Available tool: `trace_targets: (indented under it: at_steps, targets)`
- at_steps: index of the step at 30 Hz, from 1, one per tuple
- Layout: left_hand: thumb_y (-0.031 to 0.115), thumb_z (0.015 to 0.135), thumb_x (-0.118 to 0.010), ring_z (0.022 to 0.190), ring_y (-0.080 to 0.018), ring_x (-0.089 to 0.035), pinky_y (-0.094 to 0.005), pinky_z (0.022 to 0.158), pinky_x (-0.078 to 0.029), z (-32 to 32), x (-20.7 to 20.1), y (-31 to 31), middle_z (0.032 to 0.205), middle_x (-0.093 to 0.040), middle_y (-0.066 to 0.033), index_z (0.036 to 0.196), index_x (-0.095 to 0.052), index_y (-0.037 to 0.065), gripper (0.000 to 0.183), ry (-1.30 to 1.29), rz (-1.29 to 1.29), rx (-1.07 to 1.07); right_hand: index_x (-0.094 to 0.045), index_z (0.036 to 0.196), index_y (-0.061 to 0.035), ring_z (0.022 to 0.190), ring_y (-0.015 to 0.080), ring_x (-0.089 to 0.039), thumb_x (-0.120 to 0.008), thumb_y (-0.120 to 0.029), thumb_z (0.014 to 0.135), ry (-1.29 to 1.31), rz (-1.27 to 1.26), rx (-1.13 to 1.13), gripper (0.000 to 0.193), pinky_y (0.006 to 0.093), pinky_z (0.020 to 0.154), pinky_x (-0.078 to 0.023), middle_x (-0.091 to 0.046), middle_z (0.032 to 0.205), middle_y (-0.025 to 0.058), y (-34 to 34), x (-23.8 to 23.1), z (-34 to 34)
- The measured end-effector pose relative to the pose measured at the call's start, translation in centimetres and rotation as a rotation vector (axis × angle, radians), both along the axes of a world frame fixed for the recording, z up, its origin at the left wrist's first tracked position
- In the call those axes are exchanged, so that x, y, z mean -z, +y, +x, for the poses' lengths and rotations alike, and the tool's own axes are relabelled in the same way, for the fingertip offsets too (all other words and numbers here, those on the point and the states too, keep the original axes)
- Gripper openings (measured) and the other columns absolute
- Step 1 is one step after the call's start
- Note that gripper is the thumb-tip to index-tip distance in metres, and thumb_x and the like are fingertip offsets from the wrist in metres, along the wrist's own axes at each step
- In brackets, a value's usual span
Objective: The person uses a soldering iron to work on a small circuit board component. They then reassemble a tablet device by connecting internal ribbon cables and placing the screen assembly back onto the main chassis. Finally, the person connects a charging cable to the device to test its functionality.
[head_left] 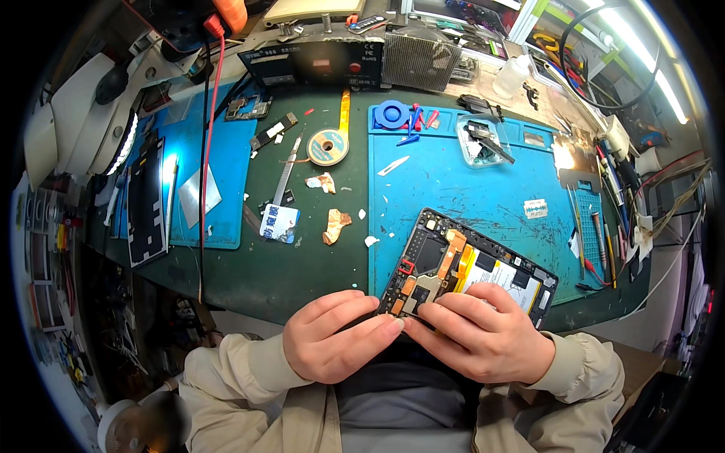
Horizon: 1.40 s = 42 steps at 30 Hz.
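An opened tablet (pixel 432 248) lies tilted on the front of the blue mat, its insides facing up. A white-labelled battery (pixel 491 273) fills its right part, and copper-coloured foil (pixel 451 253) and a small red part (pixel 406 266) show on the left part. My left hand (pixel 332 340) is closed on the tablet's near left corner, thumb and fingers pressed together there. My right hand (pixel 487 332) grips its near long edge, with curled fingers over the board. Both hands hide that edge and what the fingertips touch.
Left of the tablet lie torn copper foil scraps (pixel 335 225), a tape roll (pixel 328 147) and a scalpel (pixel 289 167). A razor blade (pixel 535 208), a clear plastic box (pixel 483 142) and tweezers (pixel 578 226) are to the right. A red cable (pixel 214 98) hangs at left.
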<state>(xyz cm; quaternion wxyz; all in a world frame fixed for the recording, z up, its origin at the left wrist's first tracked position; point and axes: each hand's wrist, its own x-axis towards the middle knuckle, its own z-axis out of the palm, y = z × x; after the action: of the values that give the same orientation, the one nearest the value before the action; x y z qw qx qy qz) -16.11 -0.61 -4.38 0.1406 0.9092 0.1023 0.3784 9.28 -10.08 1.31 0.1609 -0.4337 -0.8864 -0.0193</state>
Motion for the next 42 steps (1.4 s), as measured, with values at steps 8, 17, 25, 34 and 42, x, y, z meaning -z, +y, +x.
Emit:
trace_targets:
  at_steps: [8,17,25,34,42]
  targets:
    - [0.011,0.089,-0.075,0.101,-0.0248,-0.073,-0.0396,0.092,-0.061,-0.1,-0.2,0.6,0.114,-0.077,-0.004,0.124,-0.073,0.006,0.035,0.008,0.025,0.037,-0.078,0.122,-0.0083,0.111,0.017,-0.064,-0.069,-0.017,0.089,0.03,-0.003,0.007,0.035,0.0332,0.087,-0.051,-0.067,0.124,0.0043,0.0,-0.2,0.2]
    - [0.007,0.091,-0.071,0.102,-0.021,-0.066,-0.0334,0.091,-0.058,0.8,-2.3,0.9,0.128,-0.075,-0.0081,0.128,-0.072,0.002,0.037,0.176,-0.037,0.022,-0.077,0.119,-0.0034,0.114,0.0185,-0.064,-0.068,-0.017,0.086,-0.011,0.038,0.101,0.037,0.0328,0.087,-0.051,-0.07,0.132,0.0075,-0.2,0.2,0.2]
    - [0.009,0.093,-0.07,0.101,-0.0208,-0.063,-0.0348,0.089,-0.057,1.2,-3.0,1.2,0.134,-0.072,-0.0113,0.132,-0.069,-0.003,0.041,0.28,0.051,0.042,-0.078,0.118,-0.0037,0.114,0.0186,-0.064,-0.067,-0.017,0.086,-0.033,0.03,0.115,0.036,0.0332,0.087,-0.05,-0.069,0.132,0.0076,-0.3,-0.2,0.1]
    - [0.035,0.095,-0.074,0.1,-0.0213,-0.061,-0.0345,0.088,-0.055,1.5,-4.0,1.9,0.126,-0.062,-0.0079,0.138,-0.069,0.002,0.054,0.38,-0.027,0.076,-0.076,0.121,-0.0043,0.094,0.0163,-0.062,-0.071,-0.016,0.083,0.015,0.022,0.197,0.041,0.0332,0.083,-0.049,-0.063,0.111,0.0024,-0.6,-0.6,0.1]
    - [0.047,0.094,-0.075,0.097,-0.0232,-0.058,-0.0372,0.09,-0.052,1.8,-3.5,1.9,0.122,-0.054,-0.0073,0.139,-0.071,0.009,0.06,0.425,0.025,0.042,-0.075,0.122,-0.0036,0.094,0.0168,-0.062,-0.073,-0.015,0.076,0.02,-0.013,0.243,0.047,0.0333,0.08,-0.048,-0.063,0.112,0.0029,-1.1,-0.6,0.5]
